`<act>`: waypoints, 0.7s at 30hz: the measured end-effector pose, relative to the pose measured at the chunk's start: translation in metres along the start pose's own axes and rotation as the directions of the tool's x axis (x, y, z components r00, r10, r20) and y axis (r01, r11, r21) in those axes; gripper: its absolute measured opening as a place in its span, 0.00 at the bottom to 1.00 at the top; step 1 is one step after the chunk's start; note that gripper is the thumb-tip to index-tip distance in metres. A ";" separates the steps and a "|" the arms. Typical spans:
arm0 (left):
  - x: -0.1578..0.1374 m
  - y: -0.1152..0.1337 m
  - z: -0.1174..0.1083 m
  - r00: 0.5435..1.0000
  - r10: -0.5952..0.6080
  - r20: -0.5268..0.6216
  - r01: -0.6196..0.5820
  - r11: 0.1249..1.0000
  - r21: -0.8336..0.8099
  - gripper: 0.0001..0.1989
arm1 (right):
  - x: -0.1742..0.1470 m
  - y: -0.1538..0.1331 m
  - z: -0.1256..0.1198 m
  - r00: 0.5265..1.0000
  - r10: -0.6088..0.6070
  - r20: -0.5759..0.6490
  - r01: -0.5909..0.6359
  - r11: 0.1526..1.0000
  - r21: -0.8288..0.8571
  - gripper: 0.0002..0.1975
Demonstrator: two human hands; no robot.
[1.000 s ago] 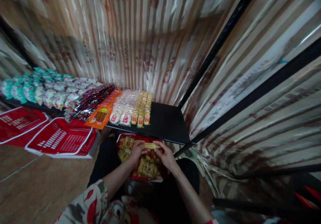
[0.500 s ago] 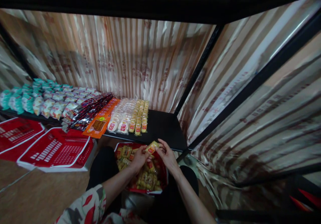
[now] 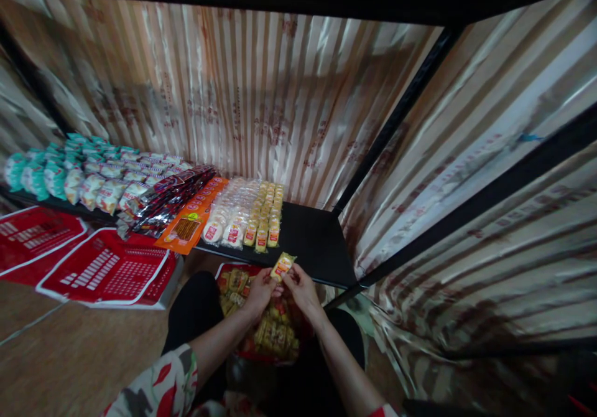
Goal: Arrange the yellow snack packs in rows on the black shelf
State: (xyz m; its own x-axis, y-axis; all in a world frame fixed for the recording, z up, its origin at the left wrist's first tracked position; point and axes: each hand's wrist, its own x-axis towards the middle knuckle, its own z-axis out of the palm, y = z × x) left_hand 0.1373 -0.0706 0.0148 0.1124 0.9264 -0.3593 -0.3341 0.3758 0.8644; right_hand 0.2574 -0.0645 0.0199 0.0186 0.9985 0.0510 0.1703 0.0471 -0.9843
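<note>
Between my fingertips is a small yellow snack packet (image 3: 282,267) with a red and white label facing up. My left hand (image 3: 262,292) pinches its left lower side, and my right hand (image 3: 302,290) grips its right lower side. Beneath both hands, a red basket (image 3: 218,270) between my knees holds many similar yellow packets (image 3: 273,336), partly hidden by my hands and forearms. Just beyond, rows of yellow packets (image 3: 262,235) stand along the black shelf (image 3: 317,243).
Left of the yellow rows lie white round packets (image 3: 233,235), an orange bag (image 3: 184,230), dark shiny bags (image 3: 163,205) and teal-and-white bags (image 3: 56,179). Red baskets (image 3: 107,267) sit on the floor at left. Black posts (image 3: 396,124) and striped sheeting (image 3: 289,93) enclose the shelf.
The held packet has turned more upright and risen slightly, its label now facing me. My right hand has shifted left and lower on it. The camera view has moved a little.
</note>
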 end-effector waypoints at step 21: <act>0.036 0.010 0.003 0.984 0.156 -0.090 -0.126 0.953 0.274 0.18 | 0.084 0.014 0.022 0.976 -0.149 -0.158 0.036 0.827 -0.561 0.18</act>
State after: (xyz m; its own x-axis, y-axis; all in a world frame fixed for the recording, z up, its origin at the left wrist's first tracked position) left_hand 0.1403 -0.0336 0.0118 -0.0260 0.9677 -0.2508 -0.0758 0.2482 0.9657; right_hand 0.2399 0.0206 0.0068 0.1484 0.9633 0.2235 0.6944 0.0595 -0.7171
